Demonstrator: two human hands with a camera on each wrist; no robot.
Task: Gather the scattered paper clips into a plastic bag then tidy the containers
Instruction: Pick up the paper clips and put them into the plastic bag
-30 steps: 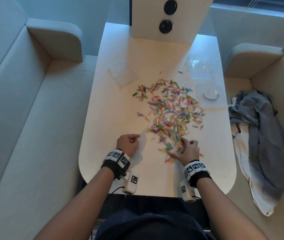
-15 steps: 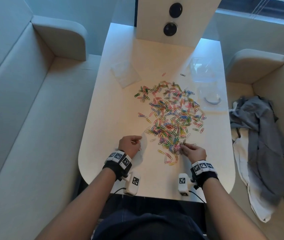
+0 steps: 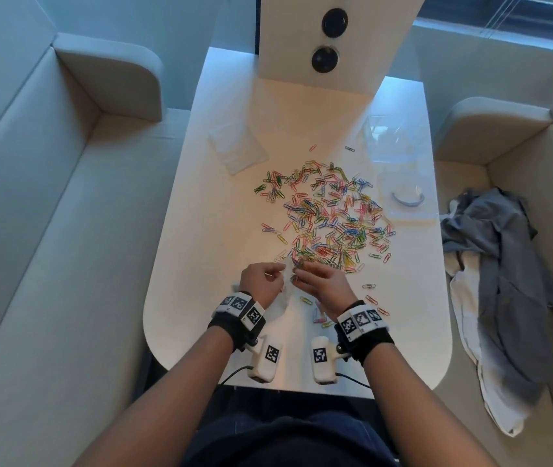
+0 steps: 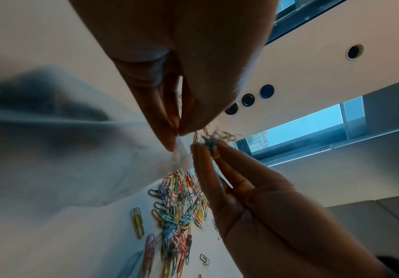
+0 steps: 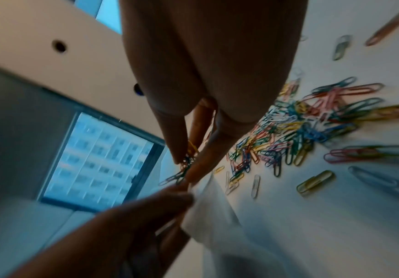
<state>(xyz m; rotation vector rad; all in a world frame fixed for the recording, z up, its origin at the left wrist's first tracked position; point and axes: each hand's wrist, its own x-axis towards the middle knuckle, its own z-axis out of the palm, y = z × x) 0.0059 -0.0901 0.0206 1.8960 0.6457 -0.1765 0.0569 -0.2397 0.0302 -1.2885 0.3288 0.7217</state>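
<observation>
Many coloured paper clips lie scattered over the middle of the white table. My left hand pinches the rim of a clear plastic bag lifted near the table's front. My right hand pinches a small bunch of paper clips right beside the bag's rim, touching the left hand's fingertips. Whether the bunch is inside the bag's mouth is unclear. A few loose clips lie under the right wrist.
A second flat clear bag lies at the far left of the table. Clear plastic containers and a lid sit at the far right. A white upright panel stands at the back. Grey and white clothes lie on the right seat.
My right hand picked a bunch of clips from the near edge of the pile and moved left to the bag. My left hand lifted the bag's rim off the table.
</observation>
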